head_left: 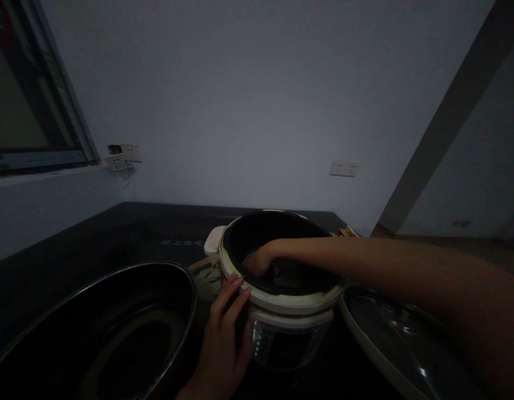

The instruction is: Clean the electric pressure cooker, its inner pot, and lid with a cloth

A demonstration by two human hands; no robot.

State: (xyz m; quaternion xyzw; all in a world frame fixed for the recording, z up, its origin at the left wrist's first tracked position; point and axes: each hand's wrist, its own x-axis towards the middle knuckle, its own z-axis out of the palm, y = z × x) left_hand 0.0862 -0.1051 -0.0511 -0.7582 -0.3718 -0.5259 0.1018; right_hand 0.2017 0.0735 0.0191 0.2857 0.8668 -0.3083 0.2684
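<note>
A cream electric pressure cooker (282,303) with a dark interior stands on the black countertop (94,239) in dim light. My left hand (225,339) rests against the cooker's left outer side, fingers curled onto its rim. My right hand (259,260) reaches down inside the cooker body; its fingers are bent in the dark, and I cannot make out whether they hold anything.
A large dark metal inner pot (115,328) sits at the lower left. The cooker's lid (402,339) lies at the lower right. Wall sockets (343,168) are on the back wall, with more sockets (122,156) and a window (27,100) at the left.
</note>
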